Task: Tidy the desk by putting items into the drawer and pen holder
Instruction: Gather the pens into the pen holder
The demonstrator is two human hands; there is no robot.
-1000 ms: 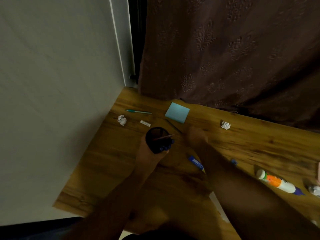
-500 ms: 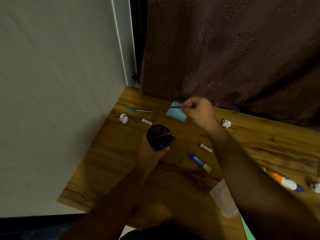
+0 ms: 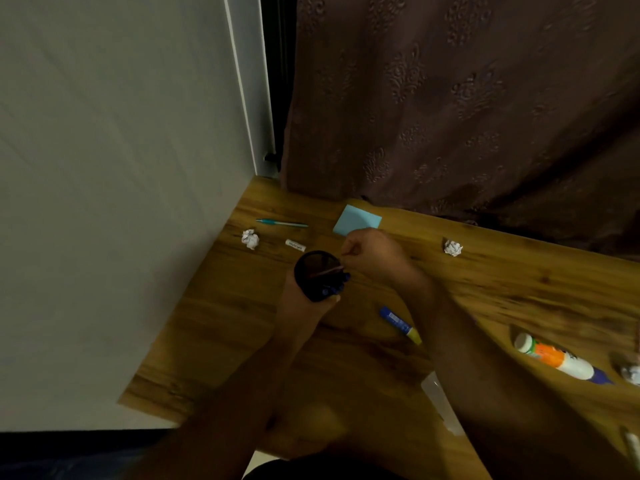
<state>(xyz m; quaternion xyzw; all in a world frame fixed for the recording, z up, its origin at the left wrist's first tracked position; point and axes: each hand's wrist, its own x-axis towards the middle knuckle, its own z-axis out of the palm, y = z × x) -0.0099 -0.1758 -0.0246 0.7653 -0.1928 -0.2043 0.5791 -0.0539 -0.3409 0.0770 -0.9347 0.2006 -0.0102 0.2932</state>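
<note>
Left hand (image 3: 304,306) wrapped round black pen holder (image 3: 317,280), lifted near the surface's (image 3: 214,323) left edge, blue pens and a thin stick poking from its mouth. Right hand (image 3: 372,252) curled just beside the holder's rim, pinching something thin, too small to name. Toward the back edge: teal pen (image 3: 281,223), blue sticky pad (image 3: 356,220), eraser (image 3: 295,245), two paper balls (image 3: 250,239) (image 3: 453,247); nearer right, glue stick (image 3: 400,324) and bottle (image 3: 557,361).

A wooden desk (image 3: 519,289) carries scattered items: a teal pen (image 3: 281,223), a blue sticky pad (image 3: 356,220), a small white eraser (image 3: 295,245), two crumpled paper balls (image 3: 250,239) (image 3: 453,247), a blue glue stick (image 3: 400,324) and a white glue bottle (image 3: 557,361).
</note>
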